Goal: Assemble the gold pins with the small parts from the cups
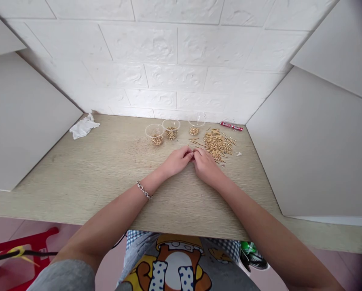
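My left hand point(177, 160) and my right hand point(205, 165) meet above the middle of the wooden table point(108, 169), fingertips together. Both have their fingers closed; a small gold tip shows just above the left fingers, and the rest of what they hold is hidden. Just beyond my right hand lies a loose pile of thin gold sticks point(217, 143). Behind my hands stand three clear plastic cups, the left one point(155, 131), the middle one point(171, 124) and the right one point(197, 119), each with small gold pieces at the bottom.
A crumpled white tissue point(84, 126) lies at the back left. A red wrapped roll point(231, 126) rests at the back right, near a white scrap point(239, 154). White brick-patterned wall stands behind, with panels on both sides. A red stool point(23, 246) is at the lower left.
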Demonstrator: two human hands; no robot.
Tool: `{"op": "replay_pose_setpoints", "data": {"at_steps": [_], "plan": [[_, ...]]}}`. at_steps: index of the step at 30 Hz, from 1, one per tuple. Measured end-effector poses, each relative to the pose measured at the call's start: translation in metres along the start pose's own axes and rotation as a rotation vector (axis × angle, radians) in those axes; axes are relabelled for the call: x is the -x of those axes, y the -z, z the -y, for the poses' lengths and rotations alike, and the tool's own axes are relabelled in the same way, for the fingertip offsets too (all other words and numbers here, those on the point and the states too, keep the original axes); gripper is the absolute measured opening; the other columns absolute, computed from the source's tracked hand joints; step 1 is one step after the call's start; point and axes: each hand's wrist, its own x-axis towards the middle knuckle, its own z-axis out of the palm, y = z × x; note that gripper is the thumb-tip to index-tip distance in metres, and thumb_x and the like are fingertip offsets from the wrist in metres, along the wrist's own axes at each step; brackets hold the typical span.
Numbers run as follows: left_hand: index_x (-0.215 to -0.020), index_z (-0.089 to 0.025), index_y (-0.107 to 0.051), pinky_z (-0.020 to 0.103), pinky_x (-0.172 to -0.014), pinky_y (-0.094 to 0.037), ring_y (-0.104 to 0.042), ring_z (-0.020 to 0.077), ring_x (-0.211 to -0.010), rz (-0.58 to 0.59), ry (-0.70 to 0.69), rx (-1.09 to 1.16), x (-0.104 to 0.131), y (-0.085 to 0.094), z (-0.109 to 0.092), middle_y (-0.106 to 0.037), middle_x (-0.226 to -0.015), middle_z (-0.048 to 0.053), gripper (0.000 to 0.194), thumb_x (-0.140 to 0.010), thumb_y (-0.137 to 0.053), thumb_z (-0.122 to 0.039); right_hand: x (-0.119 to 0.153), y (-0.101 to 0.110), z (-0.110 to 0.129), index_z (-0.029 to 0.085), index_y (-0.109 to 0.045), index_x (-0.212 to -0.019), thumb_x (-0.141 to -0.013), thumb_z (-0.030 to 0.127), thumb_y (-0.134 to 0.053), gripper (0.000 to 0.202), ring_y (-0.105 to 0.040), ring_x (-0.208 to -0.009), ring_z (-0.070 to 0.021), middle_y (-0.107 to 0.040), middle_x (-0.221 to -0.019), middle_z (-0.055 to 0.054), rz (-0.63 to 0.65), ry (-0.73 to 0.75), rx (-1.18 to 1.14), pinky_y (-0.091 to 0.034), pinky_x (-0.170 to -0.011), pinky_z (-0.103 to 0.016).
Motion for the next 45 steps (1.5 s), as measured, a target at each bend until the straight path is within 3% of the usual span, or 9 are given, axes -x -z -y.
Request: {"op": "replay_pose_setpoints", "data": {"at_steps": [27,45], "plan": [[-0.071,-0.017,-0.053,0.026,-0.065,-0.040,-0.052,0.0147,-0.069,0.035,0.012,-0.007,-0.0016,0.0014,0.0020,-0.058,-0.069,0.001,0.022,-0.085,-0.040,-0.029,-0.0037,0.0021,-0.0002,0.014,-0.052,-0.091,-0.085,0.013,-0.035,0.018,-0.047,-0.101,-0.0221,-0.052,-0.107,-0.014,-0.055,0.013,-0.105,-0.039,-0.087,-0.035],[-0.073,-0.017,-0.050,0.026,-0.066,-0.041,-0.052,0.0144,-0.072,0.049,0.016,-0.098,-0.0010,0.0021,0.0008,-0.057,-0.071,0.000,0.020,-0.085,-0.039,-0.028,-0.0051,0.0051,0.0002,0.015,-0.053,-0.086,-0.087,0.018,-0.037,0.016,-0.049,-0.092,-0.0212,-0.055,-0.096,-0.011,0.014,-0.014,-0.059,-0.040,-0.083,-0.036]]}}
